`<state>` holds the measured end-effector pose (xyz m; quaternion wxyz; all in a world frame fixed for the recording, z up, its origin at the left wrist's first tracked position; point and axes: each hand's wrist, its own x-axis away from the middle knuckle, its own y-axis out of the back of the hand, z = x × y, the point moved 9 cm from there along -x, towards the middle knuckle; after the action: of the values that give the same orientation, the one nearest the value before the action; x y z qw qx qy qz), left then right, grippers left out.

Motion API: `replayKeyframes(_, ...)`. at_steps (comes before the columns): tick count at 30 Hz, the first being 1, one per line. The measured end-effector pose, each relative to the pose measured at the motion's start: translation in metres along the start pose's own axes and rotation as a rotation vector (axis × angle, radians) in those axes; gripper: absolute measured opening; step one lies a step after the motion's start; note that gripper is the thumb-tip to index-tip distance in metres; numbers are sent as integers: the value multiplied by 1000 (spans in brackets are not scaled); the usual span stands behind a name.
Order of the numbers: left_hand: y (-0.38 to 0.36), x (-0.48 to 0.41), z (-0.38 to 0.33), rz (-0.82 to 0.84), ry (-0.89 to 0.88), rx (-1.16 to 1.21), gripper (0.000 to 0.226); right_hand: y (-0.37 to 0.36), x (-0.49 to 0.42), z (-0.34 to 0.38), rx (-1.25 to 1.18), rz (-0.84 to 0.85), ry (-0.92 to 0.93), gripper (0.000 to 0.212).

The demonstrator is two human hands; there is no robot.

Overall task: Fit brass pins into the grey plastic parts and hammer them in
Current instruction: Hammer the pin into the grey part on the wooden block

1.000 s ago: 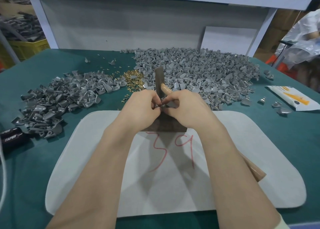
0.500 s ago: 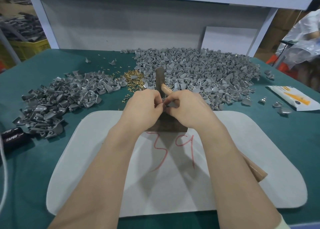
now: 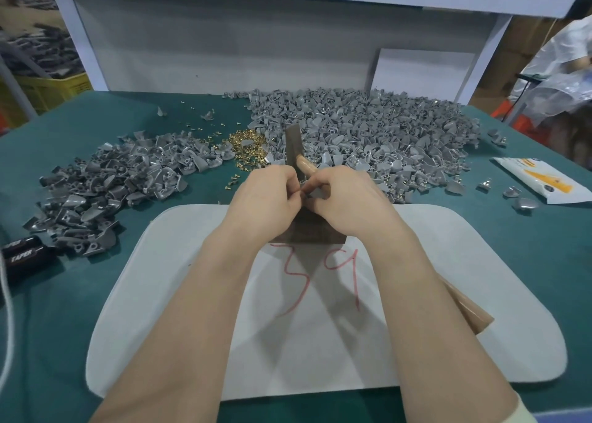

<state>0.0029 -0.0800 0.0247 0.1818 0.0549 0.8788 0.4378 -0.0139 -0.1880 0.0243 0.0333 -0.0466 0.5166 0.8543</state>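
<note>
My left hand and my right hand meet fingertip to fingertip above a dark metal block on the white mat. My right hand pinches a grey plastic part. My left hand's curled fingers press a small piece, mostly hidden, against that part. A hammer lies under my right hand: its dark head points away, and its wooden handle end sticks out beside my right forearm. Loose brass pins are heaped beyond my hands.
A big heap of grey parts fills the back right of the green table. A smaller heap lies to the left. A black taped object sits at the left edge, a white packet at the right.
My hands stay together over the block. The fingers have shifted slightly against the grey part; nothing else has moved.
</note>
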Motion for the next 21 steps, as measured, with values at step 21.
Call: replayKeyframes(21,1,1,13,87,29,39,6,2,1,-2,-35,-29,14,23)
